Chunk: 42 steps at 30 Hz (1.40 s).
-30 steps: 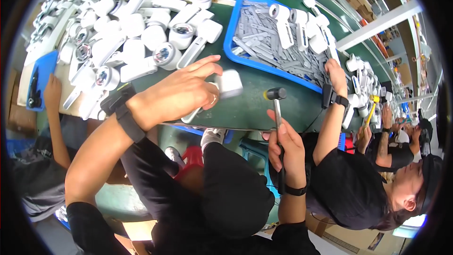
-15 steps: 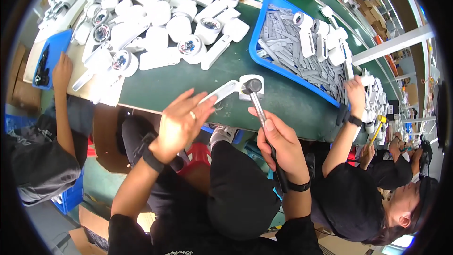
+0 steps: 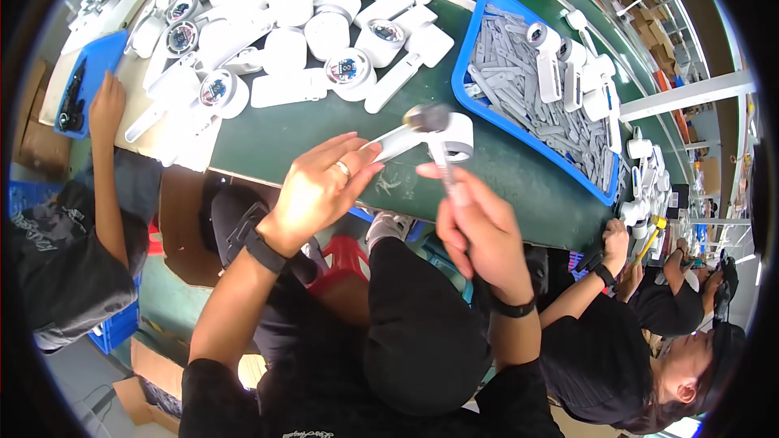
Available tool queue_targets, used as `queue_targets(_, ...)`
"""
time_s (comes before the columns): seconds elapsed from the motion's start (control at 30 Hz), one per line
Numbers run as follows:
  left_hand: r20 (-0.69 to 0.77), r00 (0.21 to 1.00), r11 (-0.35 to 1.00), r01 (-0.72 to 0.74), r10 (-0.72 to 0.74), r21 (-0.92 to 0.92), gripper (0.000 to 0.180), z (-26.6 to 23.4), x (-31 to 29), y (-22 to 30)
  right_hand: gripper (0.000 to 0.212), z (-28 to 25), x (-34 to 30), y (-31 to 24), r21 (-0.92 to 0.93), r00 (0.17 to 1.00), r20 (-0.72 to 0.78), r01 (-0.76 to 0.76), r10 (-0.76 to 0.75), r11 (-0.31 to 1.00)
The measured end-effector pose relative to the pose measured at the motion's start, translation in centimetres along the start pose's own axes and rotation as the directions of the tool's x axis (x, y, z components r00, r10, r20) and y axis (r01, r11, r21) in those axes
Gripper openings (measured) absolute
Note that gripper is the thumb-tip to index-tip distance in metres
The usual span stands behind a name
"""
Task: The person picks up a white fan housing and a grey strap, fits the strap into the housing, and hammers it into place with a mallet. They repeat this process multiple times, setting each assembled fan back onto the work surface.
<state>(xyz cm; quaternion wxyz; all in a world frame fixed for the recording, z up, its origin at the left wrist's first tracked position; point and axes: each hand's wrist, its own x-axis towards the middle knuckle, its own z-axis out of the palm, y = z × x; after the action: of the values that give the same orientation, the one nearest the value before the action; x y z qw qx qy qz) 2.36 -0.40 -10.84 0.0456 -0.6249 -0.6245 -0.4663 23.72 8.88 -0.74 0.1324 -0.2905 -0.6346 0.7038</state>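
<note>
Looking down from the head camera, I saw a long green workbench (image 3: 284, 138) curving across the top of the view. My left hand (image 3: 320, 186) lay flat near its front edge, fingers pressed together and stretched forward, their tips pinning the handle of a white plastic part (image 3: 434, 136) to the bench. That part had a long flat handle and a round ring-shaped head, and it lay just in front of me, between my two hands. My right hand (image 3: 479, 231) was closed in a fist around the shaft of a small hammer (image 3: 428, 119), whose dark head sat right at the ring of the white part; motion blur kept me from telling whether the two touched.

Beyond the part lay a heap of similar white housings (image 3: 276, 40), some with round printed discs set in their heads. To the right stood a blue tray (image 3: 487, 105) filled with grey flat strips (image 3: 519, 89) and a few more white pieces.

At the left edge, another person's hand (image 3: 105, 105) rested by a smaller blue tray (image 3: 89, 73). At the lower right, a co-worker in black (image 3: 617, 357) reached an arm up to the bench edge.
</note>
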Motion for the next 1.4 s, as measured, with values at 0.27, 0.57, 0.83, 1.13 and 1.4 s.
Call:
queue_targets(0.27, 0.01, 1.0, 1.0, -0.023, 0.023, 0.011, 0.029, 0.1, 0.0, -0.4, 0.045, 0.6, 0.3, -0.6, -0.031, 0.993, -0.046, -0.106, 0.105, 0.994)
queue_targets(0.57, -0.014, 0.998, 0.998, -0.064, 0.064, 0.008, 0.028, -0.1, -0.4, 0.1, 0.045, -0.2, -0.6, 0.1, -0.053, 0.972, -0.028, -0.235, 0.234, 0.971)
queue_targets(0.83, -0.086, 0.996, 0.999, -0.021, 0.018, -0.031, 0.035, 0.8, -1.3, -0.7, 0.027, -4.8, -2.5, 3.4, -0.156, 0.9, -0.417, 0.068, -0.128, 0.985)
queue_targets(1.13, -0.004, 0.962, 0.948, 0.268, -0.273, -0.172, 0.023, 0.5, -1.0, -0.1, 0.022, -9.1, 0.0, 8.0, -0.242, 0.911, -0.352, 0.132, -0.214, 0.961)
queue_targets(1.4, 0.057, 0.966, 0.95, 0.259, -0.253, -0.172, 0.02, -4.2, 2.5, 3.2, 0.02, -8.5, -1.3, 8.7, -0.186, 0.876, -0.443, 0.117, -0.19, 0.976)
